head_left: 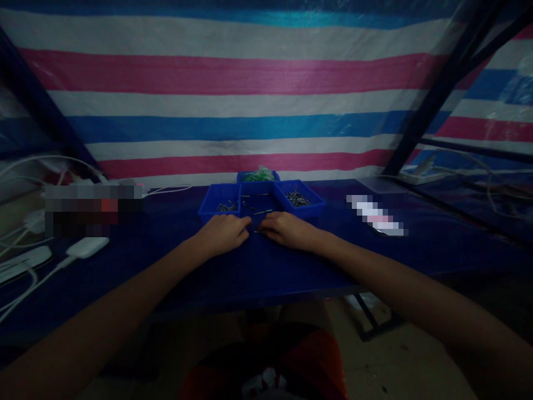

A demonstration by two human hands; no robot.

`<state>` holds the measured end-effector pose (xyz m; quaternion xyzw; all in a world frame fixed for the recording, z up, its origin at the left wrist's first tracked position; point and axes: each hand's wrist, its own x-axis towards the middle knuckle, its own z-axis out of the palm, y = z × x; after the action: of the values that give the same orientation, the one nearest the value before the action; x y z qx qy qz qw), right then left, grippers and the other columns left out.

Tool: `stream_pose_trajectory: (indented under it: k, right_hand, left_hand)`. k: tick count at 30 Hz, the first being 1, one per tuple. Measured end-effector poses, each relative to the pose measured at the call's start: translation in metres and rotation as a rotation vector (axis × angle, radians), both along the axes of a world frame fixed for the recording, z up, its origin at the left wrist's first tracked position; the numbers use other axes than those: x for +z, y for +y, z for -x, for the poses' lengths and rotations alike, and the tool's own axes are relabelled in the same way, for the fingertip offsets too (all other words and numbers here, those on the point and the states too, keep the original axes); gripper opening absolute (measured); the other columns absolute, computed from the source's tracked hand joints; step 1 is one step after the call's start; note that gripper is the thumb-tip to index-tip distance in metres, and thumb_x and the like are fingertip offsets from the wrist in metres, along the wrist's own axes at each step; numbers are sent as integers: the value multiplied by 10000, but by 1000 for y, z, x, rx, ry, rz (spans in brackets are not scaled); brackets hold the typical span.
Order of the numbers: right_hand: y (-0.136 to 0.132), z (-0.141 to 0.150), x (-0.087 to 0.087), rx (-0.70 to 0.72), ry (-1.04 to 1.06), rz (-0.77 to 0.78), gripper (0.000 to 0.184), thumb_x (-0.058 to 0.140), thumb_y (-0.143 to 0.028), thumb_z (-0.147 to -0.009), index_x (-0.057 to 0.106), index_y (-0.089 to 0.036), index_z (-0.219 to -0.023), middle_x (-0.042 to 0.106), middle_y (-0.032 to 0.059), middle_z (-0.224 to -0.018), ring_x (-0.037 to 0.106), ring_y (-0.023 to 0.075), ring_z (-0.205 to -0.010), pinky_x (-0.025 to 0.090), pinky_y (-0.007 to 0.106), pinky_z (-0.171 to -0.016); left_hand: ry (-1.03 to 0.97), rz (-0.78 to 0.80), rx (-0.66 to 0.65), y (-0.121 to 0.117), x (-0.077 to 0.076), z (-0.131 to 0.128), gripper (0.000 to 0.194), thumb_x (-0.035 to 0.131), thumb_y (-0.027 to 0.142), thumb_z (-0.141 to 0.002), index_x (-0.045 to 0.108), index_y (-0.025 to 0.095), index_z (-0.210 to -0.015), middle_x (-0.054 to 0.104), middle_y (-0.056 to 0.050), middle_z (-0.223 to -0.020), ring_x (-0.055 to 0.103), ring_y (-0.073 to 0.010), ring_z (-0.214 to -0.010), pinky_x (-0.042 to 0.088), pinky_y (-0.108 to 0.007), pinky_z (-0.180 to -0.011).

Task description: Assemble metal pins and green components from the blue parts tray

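Observation:
My left hand rests on the blue table in front of the left blue bin, fingers curled together; what they hold, if anything, is hidden. Opposite it, my right hand has its fingers pinched at a small, thin, pale piece in the gap between the hands. Just beyond lies a thin metal rod on the table. Short metal pieces fill part of the left bin. More slim metal pieces are heaped in the right blue bin.
Behind, a third blue bin holds a green plastic bag. White cables and a white adapter lie at the left; a blurred-out flat item lies right. Dark posts and a striped sheet enclose the table.

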<state>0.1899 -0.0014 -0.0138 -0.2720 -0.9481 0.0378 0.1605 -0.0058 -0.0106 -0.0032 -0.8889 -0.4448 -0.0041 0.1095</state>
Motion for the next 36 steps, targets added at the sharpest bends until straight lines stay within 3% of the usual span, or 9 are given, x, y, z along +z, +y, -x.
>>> stream_pose_trajectory:
  k: [7,12,17,22,25,36]
  right_hand:
    - [2,2,-3,-33,8,-58,205,410,-132,-842,601,-122,-915,579,78,-842,537,145,-763,424,292,-727]
    - [0,1,-1,34,-12,-39,202,420,-109,-831,601,-150,-911,581,68,-889,538,142,-809,421,290,-743]
    - [3,0,0,-66,-65,-85,201,402,-109,-839,597,-121,-890,578,69,-822,539,134,-745,426,276,-720]
    - [2,1,-1,-3,-69,-98,186,420,-123,-835,591,-118,-910,579,73,-848,540,142,-778,427,274,-733]
    - [2,1,-2,-35,-58,-107,189,415,-125,-838,596,-112,-890,580,79,-829,541,144,-755,429,278,-718]
    - [-2,-2,8,46,58,25,180,447,-129,-833,593,-131,-939,592,63,-904,538,130,-829,411,274,-780]
  left_hand:
    - [3,5,-9,-1,1,-1,253,348,276,-817,548,205,-955,634,-57,-740,592,-203,-640,349,-270,-507]
    - [-5,16,-2,-1,2,-1,263,346,278,-818,556,197,-955,634,-59,-743,592,-202,-658,367,-276,-529]
    - [-4,30,0,-1,2,-2,291,343,271,-819,545,203,-1017,644,-64,-785,597,-207,-672,384,-287,-549]
    - [18,18,-1,0,2,-1,270,344,278,-820,558,197,-962,640,-63,-765,599,-209,-677,383,-281,-545]
    - [-2,17,-8,0,2,-1,273,347,279,-823,550,205,-991,641,-57,-778,597,-199,-678,384,-279,-556]
    - [-40,-4,-122,0,-2,-1,282,366,367,-851,574,190,-920,617,-33,-693,578,-170,-623,363,-252,-528]
